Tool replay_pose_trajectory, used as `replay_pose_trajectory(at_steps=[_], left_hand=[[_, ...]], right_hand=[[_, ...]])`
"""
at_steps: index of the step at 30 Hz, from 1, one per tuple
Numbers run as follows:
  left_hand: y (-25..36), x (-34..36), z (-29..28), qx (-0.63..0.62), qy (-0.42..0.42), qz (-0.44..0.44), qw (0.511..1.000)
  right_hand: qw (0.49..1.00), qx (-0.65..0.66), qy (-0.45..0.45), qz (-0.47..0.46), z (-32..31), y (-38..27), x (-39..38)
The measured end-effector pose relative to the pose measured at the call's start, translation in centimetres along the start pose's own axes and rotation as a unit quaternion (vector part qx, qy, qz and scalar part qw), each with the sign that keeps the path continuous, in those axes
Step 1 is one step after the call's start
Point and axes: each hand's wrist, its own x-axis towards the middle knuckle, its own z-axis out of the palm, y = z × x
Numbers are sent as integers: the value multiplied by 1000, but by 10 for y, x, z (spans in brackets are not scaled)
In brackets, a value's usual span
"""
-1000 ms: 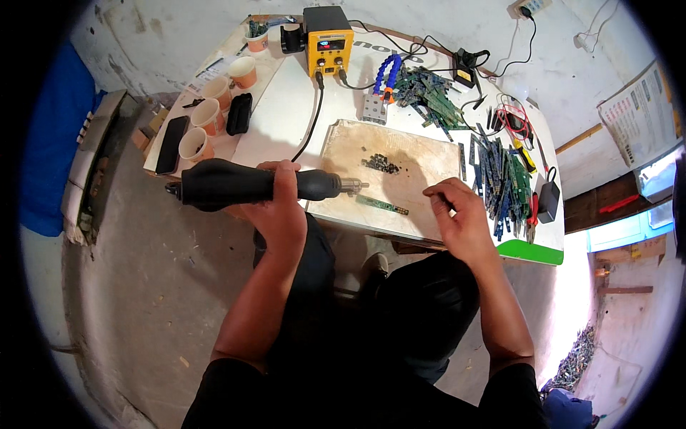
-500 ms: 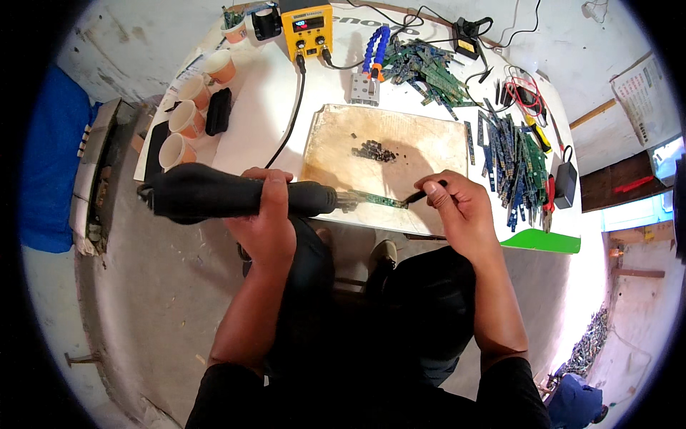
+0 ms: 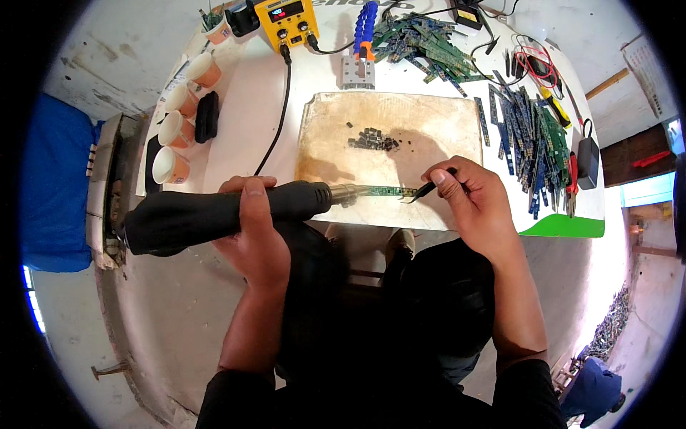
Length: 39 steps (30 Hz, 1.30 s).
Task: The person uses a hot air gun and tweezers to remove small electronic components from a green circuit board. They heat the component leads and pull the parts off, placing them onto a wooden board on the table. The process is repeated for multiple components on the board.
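My left hand (image 3: 257,232) is wrapped round the black handle of a hot air gun (image 3: 193,216), its metal nozzle (image 3: 345,194) pointing right. In front of the nozzle lies a narrow green circuit board strip (image 3: 384,191), near the front edge of a stained, tan work board (image 3: 336,111). My right hand (image 3: 477,204) is closed on dark tweezers (image 3: 430,188), whose tips are at the strip's right end. Whether they grip the strip I cannot tell. Beyond the strip, a small heap of black chips (image 3: 373,140) sits on the work board.
A yellow hot air station (image 3: 287,25) stands at the back, its cable running toward the gun. Circuit strips are piled at the back (image 3: 425,43) and right (image 3: 529,143). Paper cups (image 3: 171,166) line the left. Red-handled pliers (image 3: 572,179) lie beside a black adapter (image 3: 588,163).
The hot air gun has tilted, its rear end lower and its nozzle still by the strip. The tweezers' tips show more apart. The whole view has shifted a little.
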Motion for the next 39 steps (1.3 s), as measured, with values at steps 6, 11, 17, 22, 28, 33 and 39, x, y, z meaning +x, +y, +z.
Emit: replay_pose_trajectory(at_steps=[6, 11, 17, 22, 28, 33, 39], left_hand=[[0, 2, -1, 10, 1, -7, 1000], [5, 2, -1, 28, 11, -42, 999], [6, 2, 1, 21, 6, -23, 999], [12, 0, 4, 12, 33, -47, 998], [8, 2, 2, 25, 57, -37, 997], [8, 3, 2, 24, 63, -39, 997], [5, 4, 0, 48, 59, -27, 997]], right_hand=[[997, 6, -8, -70, 9, -9, 0], [996, -21, -43, -80, 12, -18, -2], [995, -31, -50, -78, 11, -15, -3], [996, -15, -57, -72, 13, -15, -3], [996, -10, -65, -67, 10, -21, -3], [995, 36, -9, -88, 13, -12, -6], [984, 172, 6, -39, 18, -15, -4]])
